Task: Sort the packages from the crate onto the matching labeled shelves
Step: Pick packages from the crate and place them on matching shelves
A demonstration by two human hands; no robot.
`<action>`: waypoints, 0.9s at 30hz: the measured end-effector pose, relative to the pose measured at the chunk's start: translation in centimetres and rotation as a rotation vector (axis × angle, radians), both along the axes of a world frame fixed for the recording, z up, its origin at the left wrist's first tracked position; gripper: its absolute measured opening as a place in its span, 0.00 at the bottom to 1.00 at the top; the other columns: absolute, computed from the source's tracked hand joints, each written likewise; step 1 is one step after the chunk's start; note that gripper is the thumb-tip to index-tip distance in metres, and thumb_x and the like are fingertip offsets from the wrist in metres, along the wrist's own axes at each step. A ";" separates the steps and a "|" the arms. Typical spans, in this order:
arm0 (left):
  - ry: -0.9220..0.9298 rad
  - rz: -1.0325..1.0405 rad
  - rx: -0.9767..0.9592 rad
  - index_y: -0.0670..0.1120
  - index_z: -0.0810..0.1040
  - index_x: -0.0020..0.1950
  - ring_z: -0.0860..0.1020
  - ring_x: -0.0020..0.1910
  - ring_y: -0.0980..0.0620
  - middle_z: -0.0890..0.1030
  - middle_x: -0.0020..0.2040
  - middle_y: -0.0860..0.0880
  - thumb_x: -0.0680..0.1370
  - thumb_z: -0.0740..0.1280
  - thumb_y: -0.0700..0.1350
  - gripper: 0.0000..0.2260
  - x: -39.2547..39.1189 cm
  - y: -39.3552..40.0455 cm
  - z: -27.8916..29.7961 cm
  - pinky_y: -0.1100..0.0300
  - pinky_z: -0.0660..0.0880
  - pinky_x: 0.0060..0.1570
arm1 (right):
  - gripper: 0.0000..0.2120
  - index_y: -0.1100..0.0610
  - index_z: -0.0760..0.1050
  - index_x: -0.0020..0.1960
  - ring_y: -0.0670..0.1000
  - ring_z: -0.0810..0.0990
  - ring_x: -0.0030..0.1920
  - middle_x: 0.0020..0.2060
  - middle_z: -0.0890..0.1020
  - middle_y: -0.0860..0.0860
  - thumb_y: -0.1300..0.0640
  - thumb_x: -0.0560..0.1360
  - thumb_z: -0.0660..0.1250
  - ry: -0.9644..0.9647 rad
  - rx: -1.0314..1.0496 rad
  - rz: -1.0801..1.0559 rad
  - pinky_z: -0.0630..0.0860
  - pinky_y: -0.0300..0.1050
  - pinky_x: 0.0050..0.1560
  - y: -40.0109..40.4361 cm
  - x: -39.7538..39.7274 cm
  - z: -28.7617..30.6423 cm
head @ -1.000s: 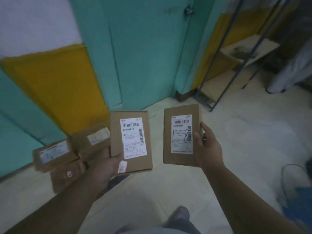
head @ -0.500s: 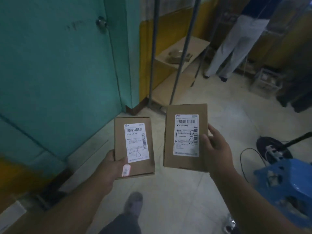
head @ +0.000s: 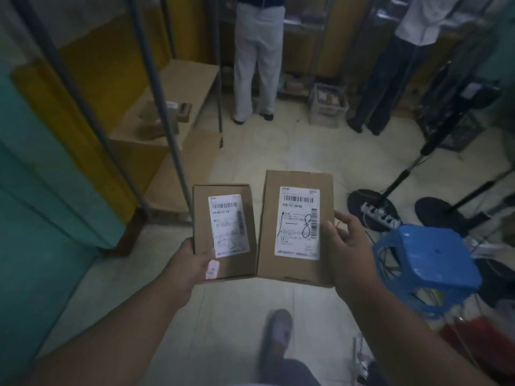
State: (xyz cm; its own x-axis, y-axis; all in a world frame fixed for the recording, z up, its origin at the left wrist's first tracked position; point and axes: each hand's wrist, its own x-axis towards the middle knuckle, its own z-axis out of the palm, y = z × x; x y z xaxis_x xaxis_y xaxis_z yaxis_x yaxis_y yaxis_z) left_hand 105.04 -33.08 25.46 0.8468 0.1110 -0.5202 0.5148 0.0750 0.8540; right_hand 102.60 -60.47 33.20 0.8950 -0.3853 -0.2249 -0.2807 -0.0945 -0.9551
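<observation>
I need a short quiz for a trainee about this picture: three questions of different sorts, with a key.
1. True or false: the left hand holds the smaller brown cardboard package.
2. Which handwritten digit is on the white label of the larger brown cardboard package in the right hand?
3. The blue plastic stool stands: A) left of the packages B) right of them C) on the wooden shelf.

Key: 1 true; 2 eight; 3 B.

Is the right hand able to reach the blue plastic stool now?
Probably not: the right hand grips the larger cardboard package, though the blue plastic stool stands just beside it, nothing between.
</observation>
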 end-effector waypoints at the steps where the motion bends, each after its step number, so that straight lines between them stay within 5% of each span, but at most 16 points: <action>1: 0.004 -0.005 -0.007 0.48 0.75 0.61 0.84 0.51 0.42 0.84 0.53 0.45 0.78 0.70 0.38 0.13 2.4 -1.6 -0.2 0.44 0.80 0.54 | 0.10 0.41 0.73 0.61 0.49 0.86 0.46 0.46 0.86 0.41 0.50 0.81 0.64 0.007 0.023 -0.027 0.82 0.63 0.49 -1.3 2.1 -0.5; 7: 0.025 0.022 0.039 0.52 0.76 0.57 0.83 0.53 0.43 0.83 0.57 0.45 0.79 0.68 0.39 0.10 16.7 -8.0 -0.4 0.40 0.78 0.58 | 0.11 0.43 0.73 0.63 0.49 0.85 0.46 0.40 0.85 0.37 0.53 0.82 0.63 0.023 0.056 0.014 0.82 0.59 0.50 -8.0 17.4 0.5; 12: 0.049 0.052 0.046 0.52 0.75 0.59 0.83 0.52 0.44 0.83 0.55 0.47 0.75 0.71 0.47 0.13 27.4 -10.3 0.9 0.42 0.79 0.56 | 0.23 0.39 0.71 0.63 0.55 0.86 0.50 0.49 0.86 0.47 0.64 0.77 0.67 0.046 0.152 0.170 0.82 0.64 0.49 -10.6 30.0 2.6; 16: 0.049 0.151 -0.023 0.48 0.76 0.55 0.84 0.46 0.42 0.85 0.50 0.44 0.78 0.69 0.38 0.08 37.1 -11.2 -0.7 0.46 0.80 0.49 | 0.31 0.41 0.70 0.68 0.58 0.86 0.52 0.54 0.85 0.52 0.66 0.73 0.73 0.061 0.205 0.279 0.83 0.63 0.47 -11.1 40.3 1.2; 21: 0.071 0.137 -0.056 0.43 0.75 0.61 0.84 0.48 0.39 0.84 0.52 0.40 0.77 0.71 0.38 0.14 50.7 -12.1 -0.8 0.40 0.80 0.53 | 0.29 0.43 0.68 0.72 0.56 0.86 0.52 0.54 0.85 0.50 0.60 0.76 0.72 0.053 0.161 0.299 0.82 0.63 0.51 -11.5 52.8 0.7; 27: 0.077 0.086 -0.053 0.44 0.75 0.60 0.83 0.49 0.40 0.84 0.52 0.41 0.79 0.68 0.39 0.10 63.2 -15.5 0.5 0.50 0.80 0.45 | 0.23 0.39 0.69 0.71 0.52 0.86 0.51 0.53 0.85 0.47 0.57 0.81 0.66 -0.001 0.073 0.316 0.83 0.54 0.46 -14.0 65.8 1.8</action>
State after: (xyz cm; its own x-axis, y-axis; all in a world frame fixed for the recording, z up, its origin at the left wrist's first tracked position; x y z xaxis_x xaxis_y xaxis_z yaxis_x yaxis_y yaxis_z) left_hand 168.27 -48.57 25.97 0.7928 0.1520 -0.5902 0.5683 0.1655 0.8060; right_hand 168.36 -74.47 34.99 0.9680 -0.0714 -0.2405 -0.2472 -0.1077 -0.9630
